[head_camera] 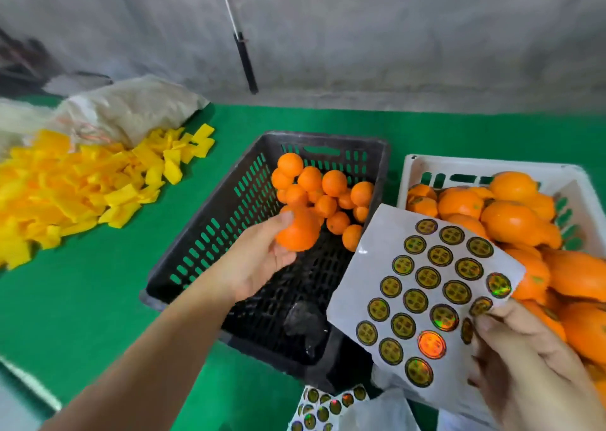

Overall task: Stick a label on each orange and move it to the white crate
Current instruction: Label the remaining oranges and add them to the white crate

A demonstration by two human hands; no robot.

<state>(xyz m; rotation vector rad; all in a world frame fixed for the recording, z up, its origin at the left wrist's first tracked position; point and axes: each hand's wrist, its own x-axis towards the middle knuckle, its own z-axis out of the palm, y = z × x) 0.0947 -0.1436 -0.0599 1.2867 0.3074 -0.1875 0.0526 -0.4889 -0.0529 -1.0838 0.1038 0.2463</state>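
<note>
Orange lifted over black crate, label sheet ready.
My left hand point(259, 260) grips one orange point(299, 232) above the black crate point(210, 234), near its remaining pile. My right hand point(524, 361) pinches the label sheet point(423, 296) beside the white crate point(423, 165), which is heaped with oranges, on the green table point(82, 299).

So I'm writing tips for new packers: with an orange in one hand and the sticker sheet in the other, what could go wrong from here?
1. The left hand holds the round orange fruit over the black slotted plastic crate; it could slip back among the unlabelled ones.
2. The right hand pinches the white sheet of round holographic stickers by one edge, so peeling a label single-handed may bend or drop it.
3. The white plastic crate looks heaped; added fruit might roll out.
</note>
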